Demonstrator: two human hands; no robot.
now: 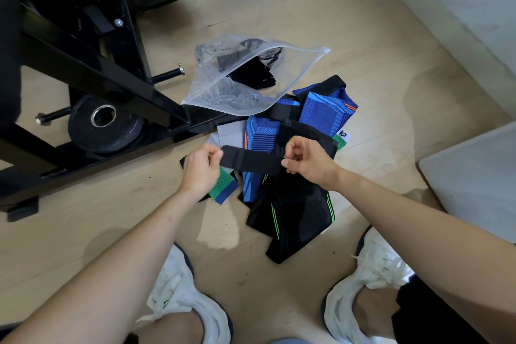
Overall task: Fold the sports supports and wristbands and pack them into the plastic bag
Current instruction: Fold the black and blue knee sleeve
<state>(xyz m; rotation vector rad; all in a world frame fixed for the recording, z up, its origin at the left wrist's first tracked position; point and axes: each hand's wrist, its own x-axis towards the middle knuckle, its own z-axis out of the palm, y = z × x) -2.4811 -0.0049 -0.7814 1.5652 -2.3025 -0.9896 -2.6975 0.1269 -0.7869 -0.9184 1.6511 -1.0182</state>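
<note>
- Wooden floor (377, 70) serves as the work surface; a black exercise-machine frame (83, 72) and a weight plate (103, 126) stand to the left, and the person's white shoes (178, 288) are at the lower edge.
- Step in hand, as judged: folding of one black wristband strap (251, 160), held flat and level between both hands above the pile.
- Left hand (202, 167): fingers (215, 152) curled, pinching the strap's left end.
- Right hand (307, 160): fingers (290, 162) curled, pinching the strap's right end — thumb underneath, as far as can be seen.
- The strap spans the gap between the two hands, lifted off the floor; whether it touches the items below cannot be told.
- Unpacked items beneath the hands: blue supports (262, 134), a black support with green stripes (296, 212) and a green-and-blue wristband (222, 187), overlapping in a loose heap.
- Plastic bag (212, 92) lies just beyond the heap, its mouth open towards the right, with dark items already inside.
- Progress, as judged: early to middle — most pieces remain outside the bag.
- Next move calls for bringing one end over onto the other, keeping the edges aligned, then carrying the folded strap forward to the bag's mouth.
</note>
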